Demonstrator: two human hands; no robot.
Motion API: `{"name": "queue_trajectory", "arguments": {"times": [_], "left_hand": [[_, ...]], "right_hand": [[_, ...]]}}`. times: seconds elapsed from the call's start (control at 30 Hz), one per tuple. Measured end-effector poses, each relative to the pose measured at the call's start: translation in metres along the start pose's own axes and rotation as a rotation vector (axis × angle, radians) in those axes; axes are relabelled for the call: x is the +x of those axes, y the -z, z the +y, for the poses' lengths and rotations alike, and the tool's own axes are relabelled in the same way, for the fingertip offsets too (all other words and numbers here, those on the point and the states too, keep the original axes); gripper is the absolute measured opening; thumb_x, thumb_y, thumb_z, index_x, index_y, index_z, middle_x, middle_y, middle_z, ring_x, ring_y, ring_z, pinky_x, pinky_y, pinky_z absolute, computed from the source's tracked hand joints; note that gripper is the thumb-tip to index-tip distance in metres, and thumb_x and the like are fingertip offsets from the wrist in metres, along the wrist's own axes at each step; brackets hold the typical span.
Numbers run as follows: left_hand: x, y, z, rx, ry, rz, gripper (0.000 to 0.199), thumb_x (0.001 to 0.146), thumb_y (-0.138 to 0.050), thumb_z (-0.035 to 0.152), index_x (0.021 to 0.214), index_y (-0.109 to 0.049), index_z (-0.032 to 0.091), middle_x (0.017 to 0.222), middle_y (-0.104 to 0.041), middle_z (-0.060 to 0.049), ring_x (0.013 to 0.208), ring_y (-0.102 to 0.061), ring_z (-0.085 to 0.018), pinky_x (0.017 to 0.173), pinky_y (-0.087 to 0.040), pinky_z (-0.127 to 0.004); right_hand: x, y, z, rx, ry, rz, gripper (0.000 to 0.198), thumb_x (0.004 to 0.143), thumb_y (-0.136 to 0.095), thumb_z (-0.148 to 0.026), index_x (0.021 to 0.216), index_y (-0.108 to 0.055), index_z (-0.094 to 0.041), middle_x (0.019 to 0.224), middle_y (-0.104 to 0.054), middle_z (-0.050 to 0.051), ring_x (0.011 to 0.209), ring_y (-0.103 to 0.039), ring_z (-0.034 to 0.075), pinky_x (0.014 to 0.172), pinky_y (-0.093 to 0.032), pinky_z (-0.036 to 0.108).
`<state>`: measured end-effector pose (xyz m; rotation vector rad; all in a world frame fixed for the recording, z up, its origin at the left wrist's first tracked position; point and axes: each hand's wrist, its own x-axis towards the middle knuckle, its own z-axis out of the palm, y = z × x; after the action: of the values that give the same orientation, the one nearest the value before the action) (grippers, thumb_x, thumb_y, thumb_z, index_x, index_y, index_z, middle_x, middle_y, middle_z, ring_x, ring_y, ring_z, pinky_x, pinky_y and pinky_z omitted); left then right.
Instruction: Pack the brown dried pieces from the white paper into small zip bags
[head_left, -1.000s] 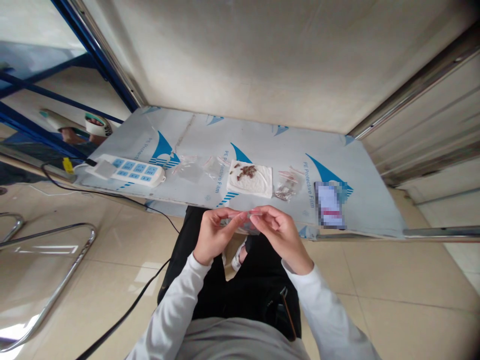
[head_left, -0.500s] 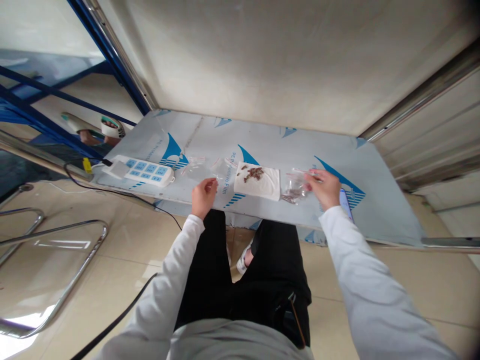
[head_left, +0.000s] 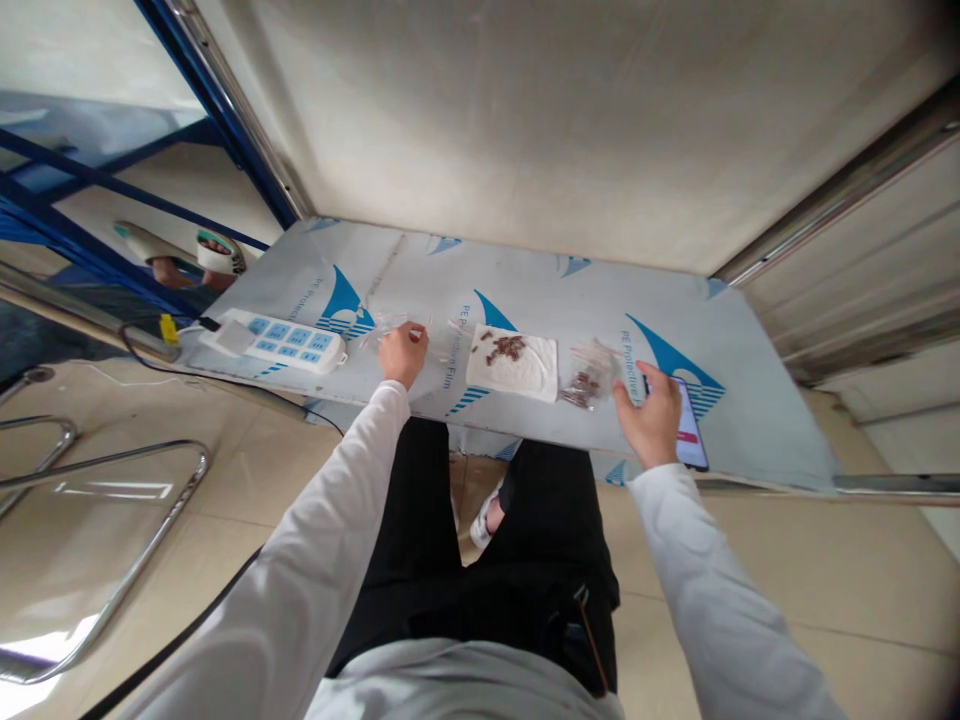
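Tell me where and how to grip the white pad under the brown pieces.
The white pad is probably best gripped at its bare near corners, coming from the near side: it lies flat, the brown pieces sit toward its far left, and clear plastic lies close on its right.

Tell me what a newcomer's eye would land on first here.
Probably the small brown pieces on the white pad near the middle of the table, dark against its pale surface. Next, the blue-and-white power strip toward the left end. Then the open right hand, with clear plastic bags to its left and a phone partly hidden by it.
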<state>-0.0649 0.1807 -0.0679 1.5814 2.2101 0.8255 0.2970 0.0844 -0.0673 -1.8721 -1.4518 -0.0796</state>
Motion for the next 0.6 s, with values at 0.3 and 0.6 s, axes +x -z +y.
{"name": "queue_trajectory", "arguments": {"times": [0.3,0.6], "left_hand": [[-0.102,0.075,0.024,-0.298,-0.524,0.036,0.017,0.087,-0.059,0.031,0.090,-0.072,0.021,0.081,-0.061,-0.001,0.056,-0.052,-0.007,0.056,-0.043,-0.019],[-0.155,0.087,0.025,-0.470,-0.768,-0.151,0.017,0.088,-0.058,0.014,0.095,-0.070,0.023,0.099,-0.062,-0.005,0.089,-0.063,-0.013,0.077,-0.051,-0.024]], "right_hand": [[-0.033,0.030,-0.116,0.480,0.171,-0.271,0.038,0.087,-0.060,-0.032,0.123,-0.056,-0.021,0.121,-0.064,0.011,0.106,-0.061,0.022,0.087,-0.051,0.037],[-0.033,0.066,-0.172,0.664,0.223,-0.759,0.016,0.089,-0.059,-0.026,0.102,-0.068,-0.021,0.099,-0.073,0.003,0.087,-0.068,0.015,0.078,-0.052,0.026]]}}
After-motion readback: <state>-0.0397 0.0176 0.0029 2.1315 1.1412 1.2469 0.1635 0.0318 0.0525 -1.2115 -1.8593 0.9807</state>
